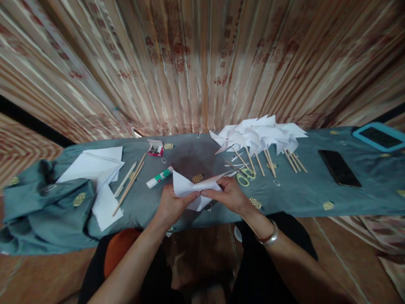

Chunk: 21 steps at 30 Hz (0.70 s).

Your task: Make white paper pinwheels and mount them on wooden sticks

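Between my two hands is a white paper pinwheel, its points partly folded in, held just above the cloth near the front edge. My left hand grips its left side, with the thumb pressed near the middle. On the other side my right hand pinches the paper, its thumb meeting the left thumb at the centre. Fingers behind the paper are hidden. A glue stick lies just beyond my left hand. Scissors with pale green handles rest beyond my right hand.
Finished-looking paper pinwheels on sticks lie overlapped at back right. A phone and a blue-framed tablet sit farther right. Leftward are a small open box of metal pins, wooden sticks, white paper sheets and bunched cloth.
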Motion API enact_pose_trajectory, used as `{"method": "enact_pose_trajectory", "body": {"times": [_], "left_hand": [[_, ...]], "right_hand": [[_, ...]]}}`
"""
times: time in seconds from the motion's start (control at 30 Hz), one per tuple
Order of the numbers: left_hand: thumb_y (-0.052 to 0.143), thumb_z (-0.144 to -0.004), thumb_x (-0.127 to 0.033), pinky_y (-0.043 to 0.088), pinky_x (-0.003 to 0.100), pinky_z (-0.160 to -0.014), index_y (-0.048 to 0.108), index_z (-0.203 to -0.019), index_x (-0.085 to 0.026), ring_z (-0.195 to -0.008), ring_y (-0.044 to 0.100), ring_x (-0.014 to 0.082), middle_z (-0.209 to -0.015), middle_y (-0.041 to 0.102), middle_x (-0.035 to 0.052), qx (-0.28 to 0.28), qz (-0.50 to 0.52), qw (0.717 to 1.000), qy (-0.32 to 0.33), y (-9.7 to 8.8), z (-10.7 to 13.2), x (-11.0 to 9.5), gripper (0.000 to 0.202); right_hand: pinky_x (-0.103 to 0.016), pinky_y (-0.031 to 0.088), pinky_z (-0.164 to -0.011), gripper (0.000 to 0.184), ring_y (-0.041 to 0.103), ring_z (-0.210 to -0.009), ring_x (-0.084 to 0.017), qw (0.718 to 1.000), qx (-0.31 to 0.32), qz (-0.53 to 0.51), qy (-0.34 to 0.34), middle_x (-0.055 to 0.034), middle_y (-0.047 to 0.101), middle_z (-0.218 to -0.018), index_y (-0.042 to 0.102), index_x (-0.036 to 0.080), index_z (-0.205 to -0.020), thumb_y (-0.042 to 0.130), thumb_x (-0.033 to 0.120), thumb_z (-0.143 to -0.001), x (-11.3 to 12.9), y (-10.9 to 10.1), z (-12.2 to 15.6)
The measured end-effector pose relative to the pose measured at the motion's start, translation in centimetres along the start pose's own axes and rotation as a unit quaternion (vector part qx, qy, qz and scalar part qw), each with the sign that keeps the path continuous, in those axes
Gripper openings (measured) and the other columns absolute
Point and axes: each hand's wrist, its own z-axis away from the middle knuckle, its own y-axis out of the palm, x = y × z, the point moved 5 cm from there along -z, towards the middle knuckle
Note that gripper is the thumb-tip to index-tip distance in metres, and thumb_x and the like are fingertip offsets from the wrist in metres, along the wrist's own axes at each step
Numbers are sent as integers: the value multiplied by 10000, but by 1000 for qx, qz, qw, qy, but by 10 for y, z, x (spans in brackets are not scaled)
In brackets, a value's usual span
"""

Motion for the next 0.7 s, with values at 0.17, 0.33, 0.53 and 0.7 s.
{"method": "enact_pose_trajectory", "body": {"times": [0.17,0.33,0.53,0.7], "left_hand": [[694,-744,-188,531,234,-578,725,-747,-179,-614,657,153,-700,719,28,48,-76,973,211,-5,41,-54,33],[628,-858,-208,552,229,-654,700,-917,-197,-717,669,145,-741,711,31,104,-89,919,370,-6,78,-89,94],[559,-903,-232,578,238,-731,666,-1047,-192,-821,675,166,-833,729,53,133,-102,903,395,-17,83,-90,184],[491,-935,-294,578,257,-778,667,-1053,-175,-880,669,189,-873,729,83,151,-115,903,386,-26,82,-85,243]], "right_hand": [[-280,521,-730,53,658,-799,-158,980,16,87,-180,-14,706,-838,688,196,-802,677,247,-791,54,13,35],[-260,519,-798,46,647,-791,-119,927,49,181,-325,3,695,-861,633,200,-887,606,236,-877,96,26,74],[-289,536,-804,145,657,-835,-139,929,15,165,-331,-18,703,-883,638,183,-913,514,253,-937,101,31,80],[-306,540,-765,169,661,-799,-155,930,8,138,-339,-38,706,-857,651,169,-919,515,267,-938,100,35,73]]}}
